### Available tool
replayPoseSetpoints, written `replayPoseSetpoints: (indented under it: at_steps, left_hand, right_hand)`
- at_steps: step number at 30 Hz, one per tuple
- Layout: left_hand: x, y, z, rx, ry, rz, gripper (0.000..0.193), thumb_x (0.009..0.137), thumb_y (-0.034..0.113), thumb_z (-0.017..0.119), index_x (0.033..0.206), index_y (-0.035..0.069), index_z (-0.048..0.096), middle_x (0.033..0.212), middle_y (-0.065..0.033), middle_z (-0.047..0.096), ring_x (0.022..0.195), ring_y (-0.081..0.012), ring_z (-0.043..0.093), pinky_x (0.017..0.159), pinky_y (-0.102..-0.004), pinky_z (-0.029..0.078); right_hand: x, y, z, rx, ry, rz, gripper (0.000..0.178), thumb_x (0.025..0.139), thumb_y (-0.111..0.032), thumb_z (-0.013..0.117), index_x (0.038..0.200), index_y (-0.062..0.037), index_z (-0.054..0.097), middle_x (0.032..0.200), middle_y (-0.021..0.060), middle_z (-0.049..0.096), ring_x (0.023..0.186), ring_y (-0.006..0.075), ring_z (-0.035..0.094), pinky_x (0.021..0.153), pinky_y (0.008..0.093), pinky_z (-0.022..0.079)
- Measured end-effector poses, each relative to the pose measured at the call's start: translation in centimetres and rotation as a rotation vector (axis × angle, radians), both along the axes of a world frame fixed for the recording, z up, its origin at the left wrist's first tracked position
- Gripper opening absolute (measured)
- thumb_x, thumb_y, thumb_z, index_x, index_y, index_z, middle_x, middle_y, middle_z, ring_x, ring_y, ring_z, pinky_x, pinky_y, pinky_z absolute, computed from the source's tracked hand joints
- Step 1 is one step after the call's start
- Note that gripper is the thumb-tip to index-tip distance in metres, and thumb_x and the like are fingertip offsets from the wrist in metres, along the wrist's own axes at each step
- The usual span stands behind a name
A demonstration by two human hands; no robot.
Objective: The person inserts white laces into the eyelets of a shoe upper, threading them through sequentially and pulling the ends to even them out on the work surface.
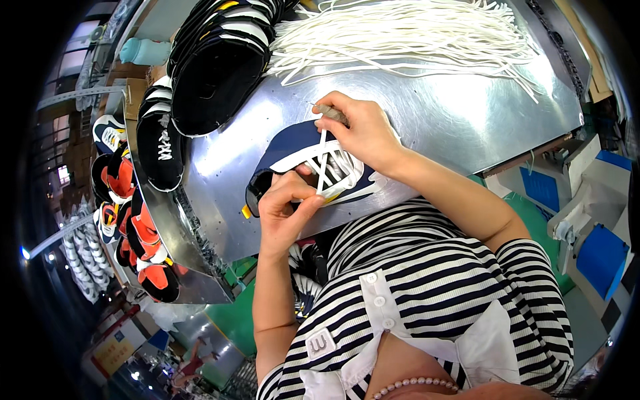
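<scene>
A navy and white shoe upper (291, 143) lies on the metal table in front of me, its toe end toward the right. White shoelace (323, 160) crosses its eyelet area and runs taut between my hands. My left hand (285, 207) is closed at the near side of the opening, thumb and forefinger pinching the lace; some fingers reach inside the upper. Over the far side, my right hand (363, 132) grips a small hand tool with a tan, wrapped-looking handle (333, 115) and a thin tip. The lace's upper end meets these right fingertips.
Loose white laces (400, 40) are heaped across the back of the metal table (467, 107). Stacked black uppers (217, 83) stand at the back left, beside a laced black one (160, 147). Orange and black uppers (143, 227) hang beyond the left edge. White boxes (587, 193) stand at right.
</scene>
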State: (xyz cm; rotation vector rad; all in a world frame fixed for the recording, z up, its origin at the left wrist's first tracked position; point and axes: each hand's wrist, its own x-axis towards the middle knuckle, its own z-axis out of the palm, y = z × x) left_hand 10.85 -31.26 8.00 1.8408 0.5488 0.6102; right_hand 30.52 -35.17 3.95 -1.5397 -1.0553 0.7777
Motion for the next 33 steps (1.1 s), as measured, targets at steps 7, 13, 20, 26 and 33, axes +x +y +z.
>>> replayPoseSetpoints:
  at_steps: [7, 13, 20, 26, 33]
  left_hand:
    - [1.0, -1.7, -0.4, 0.005, 0.063, 0.335, 0.032, 0.085, 0.007, 0.072, 0.113, -0.002, 0.060, 0.071, -0.0035, 0.059, 0.072, -0.0162, 0.055, 0.074, -0.0284, 0.046]
    - [1.6, -1.8, -0.2, 0.406, 0.278, 0.273, 0.074, 0.076, 0.005, 0.079, 0.140, -0.001, 0.043, 0.083, -0.0100, 0.056, 0.073, -0.0234, 0.059, 0.066, -0.0350, 0.051]
    - [1.2, -1.0, -0.7, 0.378, 0.221, 0.140, 0.076, 0.075, 0.008, 0.080, 0.140, -0.002, 0.042, 0.090, -0.0139, 0.066, 0.079, -0.0273, 0.066, 0.072, -0.0346, 0.054]
    - [0.4, -0.8, -0.8, 0.170, 0.214, 0.089, 0.081, 0.078, 0.010, 0.080, 0.144, -0.003, 0.034, 0.090, -0.0139, 0.067, 0.081, -0.0250, 0.068, 0.074, -0.0324, 0.054]
    - [1.4, -0.7, 0.6, -0.086, 0.370, 0.263, 0.062, 0.099, 0.023, 0.057, 0.146, -0.005, 0.026, 0.097, -0.0219, 0.069, 0.087, -0.0295, 0.069, 0.079, -0.0349, 0.053]
  right_hand:
    - [0.3, -0.3, -0.3, 0.091, 0.318, -0.013, 0.020, 0.088, -0.014, 0.069, 0.106, -0.0045, 0.065, 0.083, 0.0060, 0.072, 0.077, 0.0110, 0.067, 0.069, 0.0238, 0.050]
    - [1.5, 1.8, 1.5, 0.224, 0.459, 0.015, 0.016, 0.088, -0.009, 0.069, 0.100, 0.0000, 0.064, 0.082, 0.0061, 0.071, 0.080, 0.0093, 0.066, 0.075, 0.0233, 0.050]
    - [8.5, 7.8, 7.2, 0.649, 0.255, -0.095, 0.008, 0.088, 0.000, 0.067, 0.095, 0.0007, 0.064, 0.084, 0.0057, 0.067, 0.077, 0.0096, 0.063, 0.069, 0.0240, 0.050]
    - [10.5, 6.5, 7.6, 0.577, 0.169, -0.194, 0.011, 0.089, -0.004, 0.067, 0.098, -0.0009, 0.063, 0.084, 0.0058, 0.068, 0.078, 0.0125, 0.066, 0.073, 0.0234, 0.051]
    - [0.9, -2.4, 2.1, 0.077, 0.438, 0.219, 0.013, 0.088, -0.007, 0.069, 0.099, -0.0016, 0.065, 0.080, 0.0026, 0.070, 0.076, 0.0073, 0.065, 0.072, 0.0229, 0.052]
